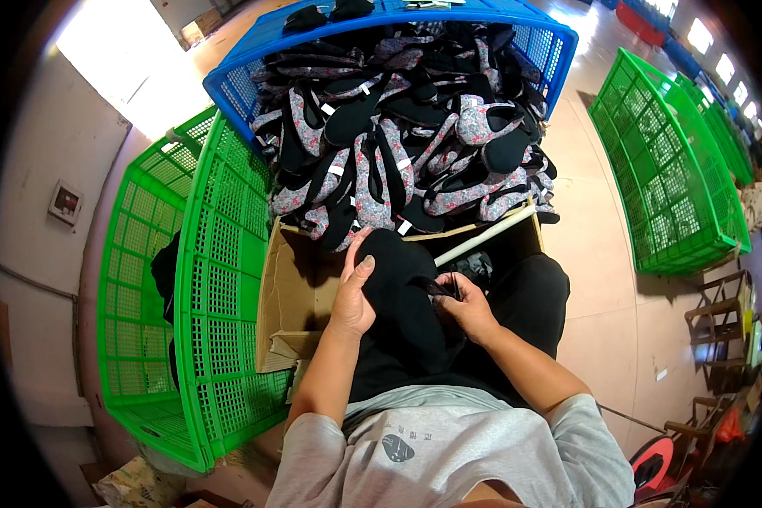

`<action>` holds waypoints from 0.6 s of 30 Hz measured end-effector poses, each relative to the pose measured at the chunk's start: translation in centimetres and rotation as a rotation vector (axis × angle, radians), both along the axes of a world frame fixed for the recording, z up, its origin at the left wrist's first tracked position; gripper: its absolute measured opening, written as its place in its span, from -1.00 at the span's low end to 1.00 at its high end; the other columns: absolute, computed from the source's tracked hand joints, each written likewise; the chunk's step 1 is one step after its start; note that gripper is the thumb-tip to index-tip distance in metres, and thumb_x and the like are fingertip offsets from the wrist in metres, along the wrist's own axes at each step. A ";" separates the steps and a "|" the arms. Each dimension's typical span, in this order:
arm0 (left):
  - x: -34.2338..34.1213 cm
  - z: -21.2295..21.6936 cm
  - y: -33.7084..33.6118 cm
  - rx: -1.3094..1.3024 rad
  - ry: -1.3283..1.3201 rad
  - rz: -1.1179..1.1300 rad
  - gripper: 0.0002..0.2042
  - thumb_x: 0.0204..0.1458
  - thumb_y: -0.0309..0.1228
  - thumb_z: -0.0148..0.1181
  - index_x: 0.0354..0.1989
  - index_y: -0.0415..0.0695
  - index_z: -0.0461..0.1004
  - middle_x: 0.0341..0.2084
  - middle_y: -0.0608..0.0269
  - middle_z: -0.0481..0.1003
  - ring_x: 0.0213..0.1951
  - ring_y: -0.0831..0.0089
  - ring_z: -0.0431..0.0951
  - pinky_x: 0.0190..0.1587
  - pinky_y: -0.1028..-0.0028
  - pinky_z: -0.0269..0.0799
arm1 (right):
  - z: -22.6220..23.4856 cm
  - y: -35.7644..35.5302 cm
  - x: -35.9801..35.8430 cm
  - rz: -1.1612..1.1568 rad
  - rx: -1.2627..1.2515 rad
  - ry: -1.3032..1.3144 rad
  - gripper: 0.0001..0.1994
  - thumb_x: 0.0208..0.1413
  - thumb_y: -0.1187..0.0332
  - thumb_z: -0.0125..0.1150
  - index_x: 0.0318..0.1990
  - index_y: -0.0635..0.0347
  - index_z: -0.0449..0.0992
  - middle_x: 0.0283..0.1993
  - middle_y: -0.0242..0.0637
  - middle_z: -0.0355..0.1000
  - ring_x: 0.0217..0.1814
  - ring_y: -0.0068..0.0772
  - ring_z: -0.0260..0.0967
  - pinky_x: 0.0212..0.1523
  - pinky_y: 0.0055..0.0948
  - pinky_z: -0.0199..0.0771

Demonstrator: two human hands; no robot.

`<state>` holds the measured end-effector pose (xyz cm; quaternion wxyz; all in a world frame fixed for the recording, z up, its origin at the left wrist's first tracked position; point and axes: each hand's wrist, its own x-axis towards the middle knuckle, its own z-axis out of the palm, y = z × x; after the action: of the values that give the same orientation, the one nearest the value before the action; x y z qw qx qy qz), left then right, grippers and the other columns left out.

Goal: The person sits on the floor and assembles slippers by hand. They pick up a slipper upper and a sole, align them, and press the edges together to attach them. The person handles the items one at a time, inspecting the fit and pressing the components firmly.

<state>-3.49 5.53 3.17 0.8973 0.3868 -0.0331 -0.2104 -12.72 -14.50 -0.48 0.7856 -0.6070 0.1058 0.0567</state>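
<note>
A black cloth slipper (391, 271) is held over my lap, its flat dark side turned up. The fingers of my left hand (354, 298) are closed along its left edge, with the thumb on top. On the slipper's right side, my right hand (468, 310) is closed in a pinch. Something small and dark shows between those fingers; I cannot tell whether it is a tool or part of the slipper. Just beyond my hands rises a heap of floral grey-and-pink slippers (372, 182) with black soles, several bearing white tags.
The heap spills from a tipped blue plastic crate (229, 80). An open cardboard box (273, 296), crossed by a pale bar (483, 235), lies beneath it. Green mesh crates stand close on the left (220, 339) and farther off at the right (665, 161). Wooden stools (720, 317) are at far right.
</note>
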 end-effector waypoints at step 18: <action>-1.5 2.0 -3.9 0.237 0.007 0.112 -0.44 0.03 -0.58 0.17 0.27 -0.11 0.25 -0.17 0.24 0.45 -0.20 0.49 0.49 -0.09 0.47 0.49 | -3.1 -0.3 0.5 0.023 -0.153 -0.059 -0.72 0.07 0.52 0.32 -0.06 0.25 0.45 -0.13 -0.40 0.46 -0.16 -0.61 0.37 -0.08 -0.54 0.41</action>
<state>-4.95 1.64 5.18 0.8558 0.4903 0.0168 -0.1638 -12.25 -14.75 -3.58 0.7390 -0.6678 0.0796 0.0397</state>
